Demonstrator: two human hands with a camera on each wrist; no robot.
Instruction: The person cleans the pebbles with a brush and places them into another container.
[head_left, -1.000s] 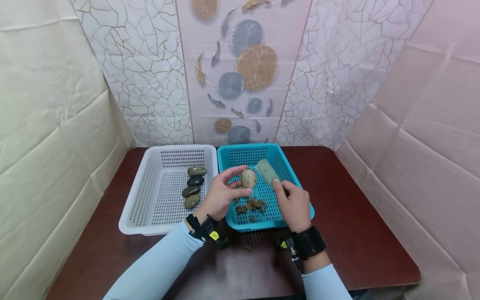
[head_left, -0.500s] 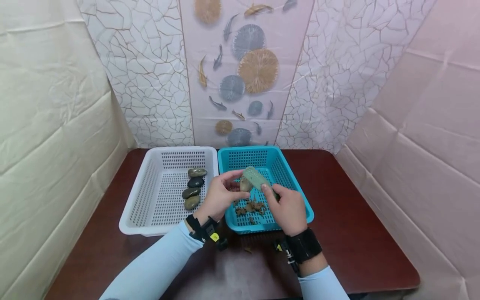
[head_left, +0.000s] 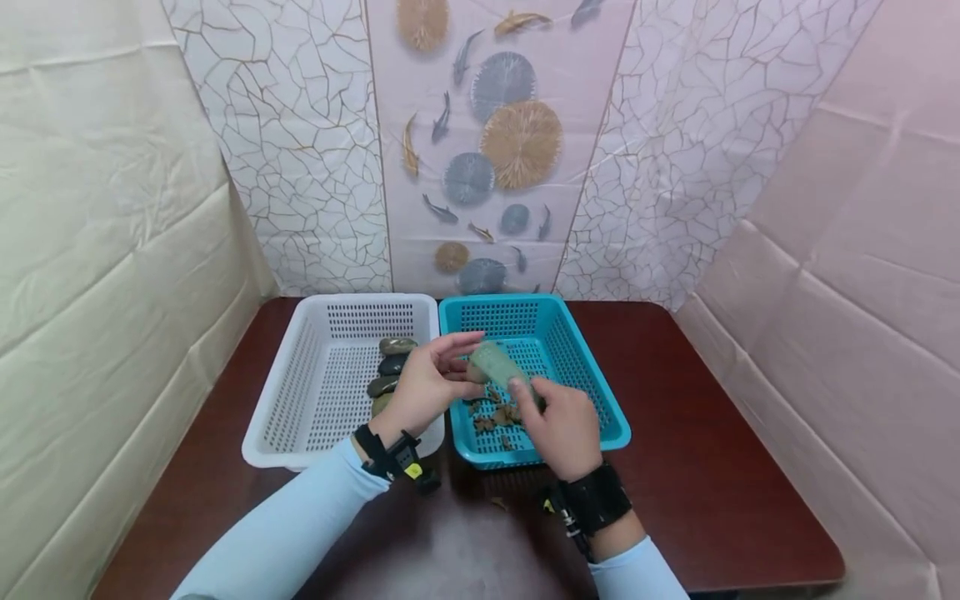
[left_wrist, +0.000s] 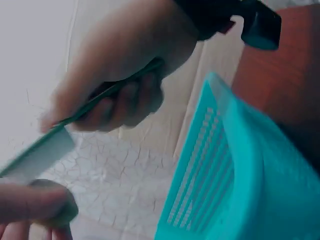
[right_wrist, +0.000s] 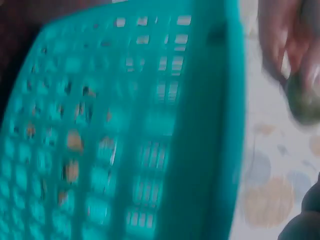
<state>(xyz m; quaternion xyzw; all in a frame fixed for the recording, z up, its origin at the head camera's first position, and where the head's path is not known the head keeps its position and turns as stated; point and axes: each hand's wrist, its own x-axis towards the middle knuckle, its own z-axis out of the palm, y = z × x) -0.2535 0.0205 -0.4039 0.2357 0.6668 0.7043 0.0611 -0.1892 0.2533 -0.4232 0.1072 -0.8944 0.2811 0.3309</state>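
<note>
My left hand (head_left: pixel 423 379) pinches a smooth pale stone (left_wrist: pixel 70 207) between thumb and fingers over the turquoise basket (head_left: pixel 573 350). In my right hand (head_left: pixel 562 425) is a green-backed brush (head_left: pixel 497 364), gripped by its handle with the thumb along the back. Pale bristles (left_wrist: pixel 47 152) point down at the stone in the left wrist view, right at its upper side. From the head, the brush covers most of the stone. The right wrist view shows the stone (right_wrist: pixel 302 105) at the left hand's fingertips, beyond the basket rim. Brown crumbly bits (head_left: pixel 506 414) lie on the basket floor beneath both hands.
A white basket (head_left: pixel 330 375) stands against the turquoise one on its left, with several dark stones (head_left: pixel 392 364) lined up along its right side, partly behind my left hand. Both rest on a dark red table (head_left: pixel 712 467). A small brown scrap (head_left: pixel 498 502) lies near the front.
The brush has moved left from beside the stone onto it, now hiding most of it. Both hands have shifted slightly left, and the left hand now overlaps the white basket's stones.
</note>
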